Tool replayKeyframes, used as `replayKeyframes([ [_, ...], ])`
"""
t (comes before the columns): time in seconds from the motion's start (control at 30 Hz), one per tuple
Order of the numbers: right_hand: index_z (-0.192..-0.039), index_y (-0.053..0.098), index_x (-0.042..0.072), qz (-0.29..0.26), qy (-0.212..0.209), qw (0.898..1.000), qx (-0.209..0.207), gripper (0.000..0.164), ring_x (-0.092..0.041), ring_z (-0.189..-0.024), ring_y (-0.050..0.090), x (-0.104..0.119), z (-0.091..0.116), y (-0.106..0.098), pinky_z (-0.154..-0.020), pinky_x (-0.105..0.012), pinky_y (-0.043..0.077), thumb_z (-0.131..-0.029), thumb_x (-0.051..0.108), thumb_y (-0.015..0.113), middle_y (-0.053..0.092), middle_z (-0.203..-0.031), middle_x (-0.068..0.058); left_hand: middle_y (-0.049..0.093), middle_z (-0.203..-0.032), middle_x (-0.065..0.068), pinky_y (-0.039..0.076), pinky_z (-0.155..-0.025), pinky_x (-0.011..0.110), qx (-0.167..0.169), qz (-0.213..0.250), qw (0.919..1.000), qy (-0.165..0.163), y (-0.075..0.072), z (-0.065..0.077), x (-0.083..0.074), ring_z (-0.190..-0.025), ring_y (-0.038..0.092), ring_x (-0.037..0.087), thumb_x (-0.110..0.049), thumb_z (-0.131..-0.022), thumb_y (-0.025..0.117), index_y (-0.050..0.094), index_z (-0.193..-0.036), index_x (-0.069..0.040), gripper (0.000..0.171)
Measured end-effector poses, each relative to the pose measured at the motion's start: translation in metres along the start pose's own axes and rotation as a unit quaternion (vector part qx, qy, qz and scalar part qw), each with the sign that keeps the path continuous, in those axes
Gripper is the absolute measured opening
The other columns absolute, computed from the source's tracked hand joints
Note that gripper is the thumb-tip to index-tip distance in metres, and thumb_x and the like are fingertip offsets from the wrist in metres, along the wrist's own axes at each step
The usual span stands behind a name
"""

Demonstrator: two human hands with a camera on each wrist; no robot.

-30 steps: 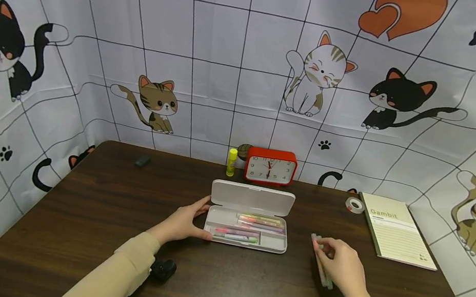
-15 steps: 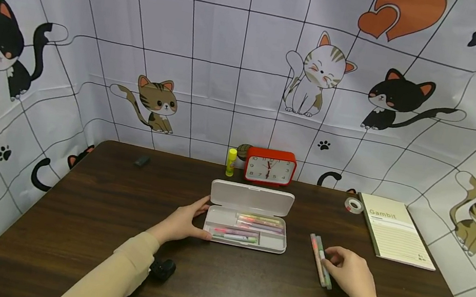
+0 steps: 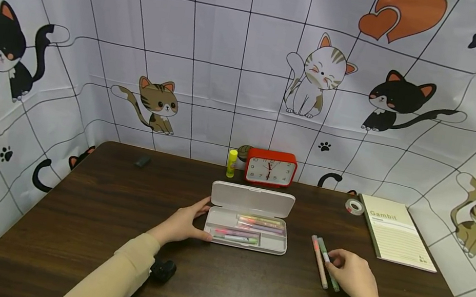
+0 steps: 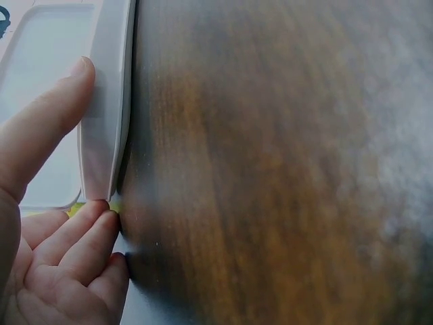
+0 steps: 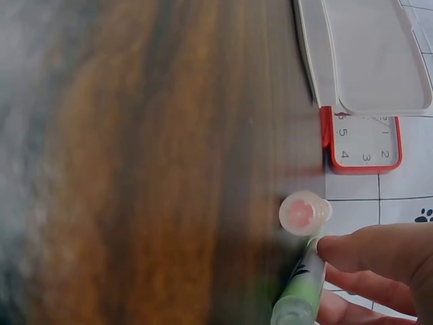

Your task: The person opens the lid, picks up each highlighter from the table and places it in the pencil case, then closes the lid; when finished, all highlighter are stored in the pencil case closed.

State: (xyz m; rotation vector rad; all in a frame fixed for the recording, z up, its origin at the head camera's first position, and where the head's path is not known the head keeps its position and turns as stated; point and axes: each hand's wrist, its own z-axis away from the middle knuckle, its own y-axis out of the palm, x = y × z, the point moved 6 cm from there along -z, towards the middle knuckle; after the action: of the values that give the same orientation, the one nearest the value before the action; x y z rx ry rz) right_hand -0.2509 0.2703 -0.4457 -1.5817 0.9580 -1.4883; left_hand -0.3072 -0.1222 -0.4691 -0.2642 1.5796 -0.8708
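Observation:
A white plastic pencil case (image 3: pixel 252 200) stands with its lid raised, holding several coloured pens (image 3: pixel 260 221) in its compartments. My left hand (image 3: pixel 182 220) holds the case by its left end. In the left wrist view the thumb (image 4: pixel 64 101) lies on the front wall and the fingertips are at the end of the case. To the right, my right hand (image 3: pixel 353 278) pinches a green pen (image 5: pixel 304 288) between thumb and fingers, low over the table. A pink pen (image 3: pixel 319 261) lies just left of it, nearly parallel; its flower-marked end faces the right wrist camera.
Behind the case stand a red clock (image 3: pixel 270 168) and a yellow glue stick (image 3: pixel 231 163). A roll of tape (image 3: pixel 354 206) and a notepad (image 3: pixel 398 231) lie at the back right. A small dark block (image 3: pixel 142 161) sits back left. Cat-print cloth (image 3: pixel 215 82) surrounds the table.
My right hand has shifted right, off the pink pen and onto the green one. The green pen now sits slightly apart from the pink pen. My left hand has stayed on the case.

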Motion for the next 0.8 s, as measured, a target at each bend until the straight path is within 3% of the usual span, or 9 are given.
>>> replayKeyframes([
  [0.47,-0.090,0.070,-0.001,0.005,0.008,1.000,-0.010,0.015,-0.015,-0.060,0.056,-0.0043,-0.0023,-0.0042,-0.052,-0.032,0.046,-0.083,0.012,0.068,0.065,-0.074,-0.006,0.046,-0.144,0.012,0.032,-0.109,0.048,0.001,0.004,1.0000,-0.001,0.0001,-0.0004,-0.0004,-0.133,0.042,0.027,-0.034,-0.072,0.083,0.018,-0.153,-0.010,0.107],
  [0.8,-0.084,0.069,-0.001,-0.005,0.008,0.999,-0.045,0.010,-0.015,-0.060,0.051,-0.0053,-0.0025,-0.0080,-0.054,-0.032,0.041,-0.077,0.006,0.066,0.060,-0.068,-0.001,0.046,-0.144,0.009,0.031,-0.110,0.048,0.003,0.006,0.9999,-0.008,-0.0002,0.0002,0.0006,-0.134,0.041,0.025,-0.034,-0.072,0.084,0.019,-0.153,-0.011,0.106],
])
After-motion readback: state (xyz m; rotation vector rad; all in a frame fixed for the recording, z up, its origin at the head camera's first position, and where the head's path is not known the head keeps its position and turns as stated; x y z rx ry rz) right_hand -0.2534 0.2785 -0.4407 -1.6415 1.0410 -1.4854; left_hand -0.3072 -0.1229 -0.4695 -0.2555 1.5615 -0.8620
